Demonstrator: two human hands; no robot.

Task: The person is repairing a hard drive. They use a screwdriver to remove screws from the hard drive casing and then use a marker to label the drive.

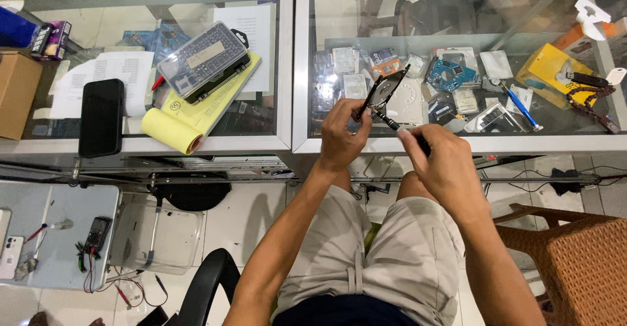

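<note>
Between the fingers of both hands, above the front edge of the glass tabletop [457,144], sits a pair of dark glasses [384,91]. The left hand [341,136] has its fingers closed narrowly on the frame near the hinge, holding the lenses tilted up and away from the body, apparently so the hinge faces the other hand. The right hand [444,166] has its fingers closed around a thin dark screwdriver [392,123], whose tip points up and left to meet the glasses just beside the left fingertips; this grip keeps the tool in line with the hinge. Beyond the fingers, under the glass, lie small circuit boards, packets and a blue pen [520,108], well apart from the work. Far to the left of the left fingers, a clear case of screwdriver bits [204,59] rests on a yellow paper roll [196,114], with a black phone [101,117] flat beside it, all out of reach of the hands.
</note>
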